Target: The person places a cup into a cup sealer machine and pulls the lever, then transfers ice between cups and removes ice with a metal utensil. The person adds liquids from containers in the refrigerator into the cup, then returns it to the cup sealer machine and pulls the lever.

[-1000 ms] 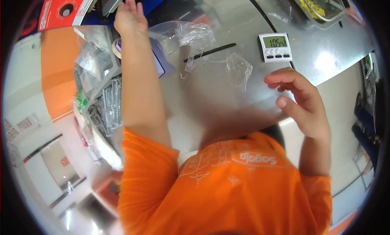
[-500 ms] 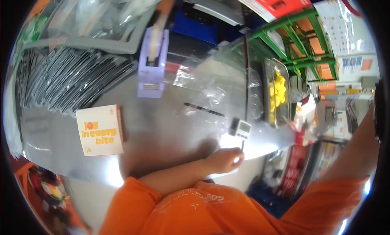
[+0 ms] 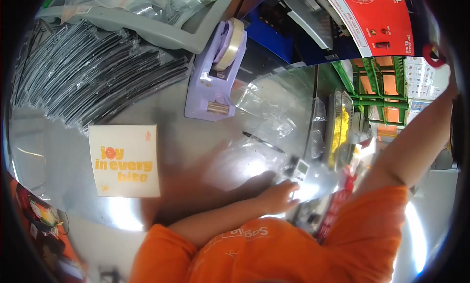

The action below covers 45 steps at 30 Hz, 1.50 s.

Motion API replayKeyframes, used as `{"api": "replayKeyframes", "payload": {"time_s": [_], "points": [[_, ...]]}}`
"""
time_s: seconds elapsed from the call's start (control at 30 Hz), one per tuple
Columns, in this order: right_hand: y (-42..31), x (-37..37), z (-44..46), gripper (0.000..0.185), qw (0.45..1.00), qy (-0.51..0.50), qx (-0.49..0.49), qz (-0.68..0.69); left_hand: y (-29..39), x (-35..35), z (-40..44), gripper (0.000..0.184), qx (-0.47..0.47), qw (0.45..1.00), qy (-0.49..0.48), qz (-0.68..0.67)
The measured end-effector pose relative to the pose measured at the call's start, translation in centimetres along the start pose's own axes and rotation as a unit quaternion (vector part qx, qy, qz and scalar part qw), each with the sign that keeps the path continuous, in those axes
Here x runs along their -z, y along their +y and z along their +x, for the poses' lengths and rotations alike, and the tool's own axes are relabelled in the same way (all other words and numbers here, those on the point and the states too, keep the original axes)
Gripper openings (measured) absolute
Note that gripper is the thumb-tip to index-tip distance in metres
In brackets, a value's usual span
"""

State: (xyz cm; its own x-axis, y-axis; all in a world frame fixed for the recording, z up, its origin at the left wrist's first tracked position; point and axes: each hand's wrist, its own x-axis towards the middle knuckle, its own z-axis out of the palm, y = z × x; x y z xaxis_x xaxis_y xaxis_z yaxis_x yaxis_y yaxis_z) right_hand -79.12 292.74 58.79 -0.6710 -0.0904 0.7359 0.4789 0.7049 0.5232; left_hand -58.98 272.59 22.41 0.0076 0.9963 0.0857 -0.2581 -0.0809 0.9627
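Observation:
My left hand is over the near edge of the metal table, its fingers apart around a bright gap. Just beyond the fingertips is a small white device with a grey screen; I cannot tell whether they touch it. A black pen lies on clear plastic film further in. My right arm rises along the right side and leaves the view, so its hand is hidden. To the left, a white box printed "joy in every bite" sits flat on the table.
A purple tape dispenser stands behind the box, beside many black sticks in clear wrappers. A grey tray holds plastic bags. At right are a clear container with yellow contents, green racks and a red cup sealer.
The view has shifted, so table items appear further right and lower. My left hand's fingers have opened from a curled ring. The right arm stays raised.

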Motion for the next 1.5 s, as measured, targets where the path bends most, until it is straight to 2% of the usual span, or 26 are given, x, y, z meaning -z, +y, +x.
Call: {"api": "replayKeyframes", "payload": {"time_s": [0.07,0.1,0.13,0.17,0.23,0.27,0.3,0.37,0.4,0.43,0.5,0.53,0.6,0.67,0.73,0.77,0.83,0.87,0.93,0.97,1.1,1.13,1.17,1.2,1.3,1.5], "points": [[0.9,-3.0,-0.3,0.090,0.994,0.099,0.034,0.013,-0.1,0.1,0.0,0.035,0.008,1.000,-0.001,-0.007],[0.7,-5.0,-1.2,0.071,0.965,0.242,0.059,-0.086,0.0,0.2,0.1,0.036,0.012,1.000,-0.004,-0.013],[0.2,-6.1,-2.3,0.053,0.904,0.378,0.082,-0.183,0.0,0.2,0.2,0.037,0.015,1.000,-0.008,-0.017],[-0.9,-6.5,-3.6,0.053,0.903,0.380,0.081,-0.183,-0.1,0.1,0.3,0.037,0.014,1.000,-0.007,-0.015],[-3.8,-6.2,-6.6,0.047,0.974,0.212,-0.028,0.070,-0.5,0.0,0.3,0.038,0.014,1.000,-0.008,-0.022],[-4.9,-5.8,-8.0,0.047,0.974,0.213,-0.029,0.070,-0.5,0.0,0.3,0.038,0.015,1.000,-0.007,-0.021],[-5.9,-5.2,-9.3,0.044,0.987,0.153,-0.034,0.027,-0.4,0.0,0.2,0.038,0.014,0.999,-0.003,-0.032],[-5.3,-3.8,-11.9,0.043,0.992,0.114,-0.024,0.057,-0.1,0.0,0.2,0.038,0.012,0.999,0.000,-0.043],[-3.5,-3.2,-13.0,0.042,0.982,0.136,-0.008,0.131,0.2,0.2,0.1,0.038,0.039,0.999,-0.011,-0.037],[-2.3,-2.8,-13.7,0.040,0.941,0.199,-0.082,0.260,0.5,0.5,0.2,0.038,0.064,0.997,-0.022,-0.030],[0.8,-2.1,-12.6,0.038,0.851,0.277,-0.227,0.385,0.6,0.4,0.0,0.039,0.093,0.993,-0.038,-0.062],[3.1,-1.8,-11.2,0.038,0.821,0.299,-0.301,0.383,0.4,0.2,-0.1,0.040,0.127,0.986,-0.056,-0.093],[11.7,-4.2,-9.1,0.036,0.836,0.243,-0.320,0.373,-1.5,-0.6,0.2,0.040,0.107,0.986,-0.088,-0.096],[18.0,-8.9,-5.4,0.035,0.694,0.210,-0.424,0.542,-0.4,0.2,0.3,0.038,0.220,0.935,-0.118,-0.251],[20.2,-12.6,-1.7,0.023,0.580,0.193,-0.502,0.612,1.7,1.6,0.5,0.036,0.275,0.885,-0.084,-0.367],[20.9,-14.6,-0.6,0.022,0.533,0.179,-0.532,0.633,2.4,2.7,0.3,0.036,0.229,0.872,-0.063,-0.429],[22.0,-17.5,0.2,0.021,0.493,0.152,-0.559,0.650,3.8,4.6,0.2,0.037,0.146,0.860,-0.005,-0.488],[22.7,-18.8,0.2,0.021,0.487,0.144,-0.565,0.651,3.1,5.1,0.3,0.037,0.135,0.867,-0.001,-0.480],[23.7,-20.5,0.2,0.020,0.491,0.130,-0.566,0.649,1.6,5.4,0.5,0.043,0.102,0.811,-0.016,-0.576],[24.3,-21.0,0.1,0.020,0.495,0.126,-0.566,0.647,1.2,5.6,1.0,0.043,0.090,0.809,-0.006,-0.580],[27.0,-22.0,0.2,0.019,0.536,0.117,-0.549,0.630,0.2,5.3,1.5,0.053,0.121,0.788,0.011,-0.604],[27.6,-21.8,0.3,0.019,0.554,0.114,-0.540,0.623,0.5,5.3,1.6,0.051,0.152,0.759,0.021,-0.633],[28.1,-21.7,0.5,0.019,0.574,0.110,-0.529,0.615,1.7,5.6,1.9,0.048,0.192,0.772,0.047,-0.604],[28.3,-21.4,0.7,0.019,0.597,0.105,-0.518,0.603,1.9,5.7,1.9,0.046,0.177,0.796,0.027,-0.578],[27.7,-19.6,1.6,0.019,0.651,0.108,-0.479,0.579,3.1,6.3,0.6,0.052,0.104,0.800,0.004,-0.591],[25.2,-9.2,2.1,0.021,0.689,0.207,-0.367,0.590,2.2,6.5,1.0,0.052,0.102,0.804,-0.001,-0.586]]}}
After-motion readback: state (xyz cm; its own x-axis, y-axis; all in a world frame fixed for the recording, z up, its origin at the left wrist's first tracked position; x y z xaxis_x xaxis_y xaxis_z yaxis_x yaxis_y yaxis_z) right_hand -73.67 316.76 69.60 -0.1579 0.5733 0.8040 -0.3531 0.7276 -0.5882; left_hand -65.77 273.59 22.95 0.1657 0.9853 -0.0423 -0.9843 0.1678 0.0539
